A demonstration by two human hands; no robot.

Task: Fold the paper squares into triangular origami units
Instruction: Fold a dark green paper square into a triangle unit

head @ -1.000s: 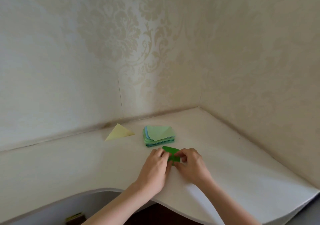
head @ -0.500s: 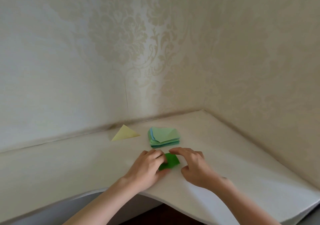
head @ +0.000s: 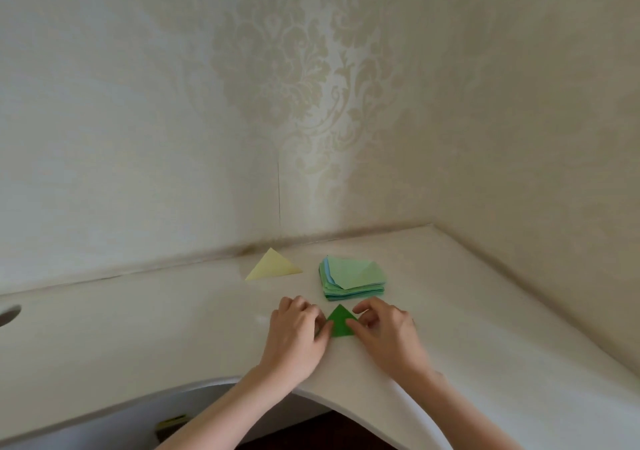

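Green paper triangle (head: 341,321) lies flat on the white table (head: 138,328), just before the paper stack (head: 353,278). Left hand (head: 298,331) and right hand (head: 388,331) pinch its 2 lower corners with curled fingers. Uneven pressure could shift the layers and spoil the crease.

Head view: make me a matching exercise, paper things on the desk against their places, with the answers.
Things:
1. dark green triangle
2. yellow triangle
3. paper stack
4. hole in the desk

Places:
A. far left edge of the view
B. between the left hand and the right hand
C. near the back wall, left of the stack
D. just behind the right hand

Pairs: 1-B, 2-C, 3-D, 4-A
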